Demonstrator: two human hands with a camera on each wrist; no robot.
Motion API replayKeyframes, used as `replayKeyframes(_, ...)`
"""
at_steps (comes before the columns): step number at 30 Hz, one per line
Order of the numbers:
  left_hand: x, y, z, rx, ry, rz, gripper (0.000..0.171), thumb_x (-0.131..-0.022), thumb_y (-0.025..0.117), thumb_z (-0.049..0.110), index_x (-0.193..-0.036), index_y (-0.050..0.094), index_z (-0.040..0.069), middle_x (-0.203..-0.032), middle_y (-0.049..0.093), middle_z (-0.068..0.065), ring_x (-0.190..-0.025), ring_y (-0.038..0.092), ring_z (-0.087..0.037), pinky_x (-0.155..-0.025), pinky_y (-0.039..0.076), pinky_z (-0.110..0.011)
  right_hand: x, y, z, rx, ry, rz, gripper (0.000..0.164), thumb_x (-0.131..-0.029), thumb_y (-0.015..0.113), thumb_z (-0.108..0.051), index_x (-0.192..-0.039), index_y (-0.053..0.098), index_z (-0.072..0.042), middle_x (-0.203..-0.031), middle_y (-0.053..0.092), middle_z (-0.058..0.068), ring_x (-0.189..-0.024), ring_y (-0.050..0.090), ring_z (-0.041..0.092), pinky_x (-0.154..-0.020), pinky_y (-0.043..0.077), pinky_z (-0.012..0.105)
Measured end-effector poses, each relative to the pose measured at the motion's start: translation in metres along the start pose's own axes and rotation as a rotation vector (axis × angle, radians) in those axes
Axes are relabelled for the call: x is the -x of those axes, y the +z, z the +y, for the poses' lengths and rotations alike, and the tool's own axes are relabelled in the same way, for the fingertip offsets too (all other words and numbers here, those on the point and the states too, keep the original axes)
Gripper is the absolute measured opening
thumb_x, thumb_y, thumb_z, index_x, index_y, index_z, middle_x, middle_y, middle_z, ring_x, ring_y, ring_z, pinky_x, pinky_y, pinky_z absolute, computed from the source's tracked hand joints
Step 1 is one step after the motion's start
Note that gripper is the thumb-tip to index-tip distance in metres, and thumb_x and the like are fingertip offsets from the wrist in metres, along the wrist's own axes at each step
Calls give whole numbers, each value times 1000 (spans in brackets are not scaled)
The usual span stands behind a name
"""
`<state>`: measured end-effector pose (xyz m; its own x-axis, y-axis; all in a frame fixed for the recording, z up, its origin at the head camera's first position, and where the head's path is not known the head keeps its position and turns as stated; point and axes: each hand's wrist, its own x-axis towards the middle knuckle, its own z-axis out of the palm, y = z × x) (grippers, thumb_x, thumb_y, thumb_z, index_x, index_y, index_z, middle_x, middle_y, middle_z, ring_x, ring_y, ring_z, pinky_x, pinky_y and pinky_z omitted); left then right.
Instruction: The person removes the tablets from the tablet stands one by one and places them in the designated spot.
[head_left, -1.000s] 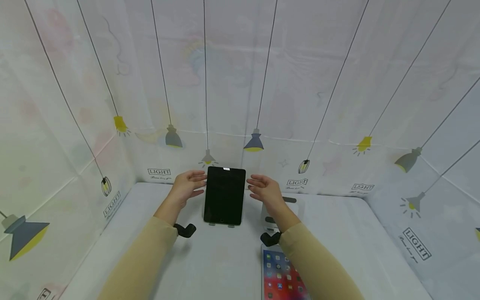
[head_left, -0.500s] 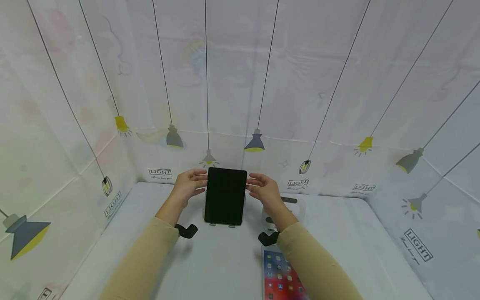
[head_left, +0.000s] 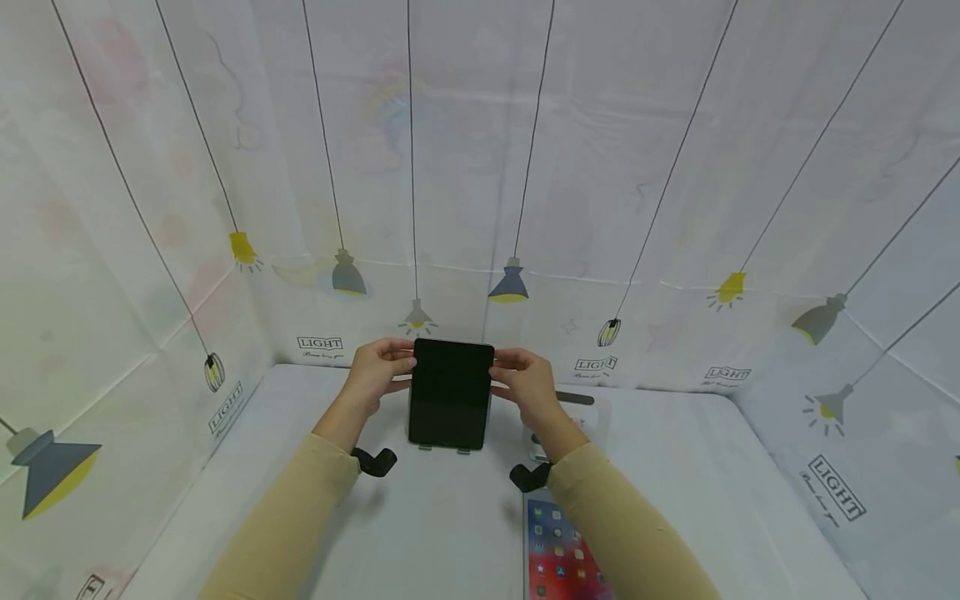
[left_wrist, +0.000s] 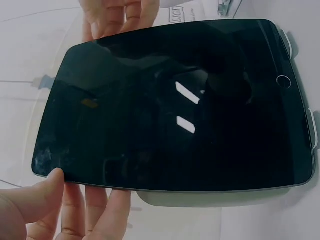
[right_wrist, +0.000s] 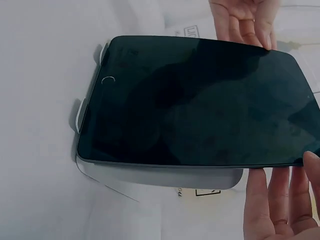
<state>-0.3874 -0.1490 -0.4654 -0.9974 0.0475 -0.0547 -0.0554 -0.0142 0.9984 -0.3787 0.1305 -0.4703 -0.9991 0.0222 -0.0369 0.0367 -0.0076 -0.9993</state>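
Currently both arms (head_left: 285, 517) reach forward, left hand (head_left: 371, 372) and right hand (head_left: 529, 385) pinching the sides of the tablet (head_left: 450, 393) in front of the stand (right_wrist: 200, 177), which is mostly hidden, as are several fingertips.

Right hand (right_wrist: 282, 205): thumb at the near long edge of a dark-screened tablet (right_wrist: 195, 110), fingers reaching behind it. Left hand (right_wrist: 245, 21) opposite, at the far long edge. Grey stand (right_wrist: 200, 177) behind the tablet, its curved rim just beside the right hand's fingers. Round home button (right_wrist: 108, 80) and two pale lips (right_wrist: 79, 116) at the tablet end farthest from that hand.
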Motion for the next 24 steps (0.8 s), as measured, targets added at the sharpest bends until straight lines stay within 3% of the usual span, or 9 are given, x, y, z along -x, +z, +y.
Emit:
replayKeyframes(9,3,1,2,4,-6,19,32,-100,74,4,-132,71,3,-108,72,2,-98,71,-12,-98,65,-52,5,4,0,13,-26,36,18,-98,77,-5,-116,78,-9,-116,75,9,-105,77,23,-96,66,52)
replayKeyframes(24,13,7,11,-6,-4,43,28,-99,75,3,-127,73,5,-105,71,2,-98,71,-13,-98,65,-53,9,2,-4,14,-35,57,15,-97,78,-5,-110,80,-12,-112,76,8,-100,78,23,-87,69,44)
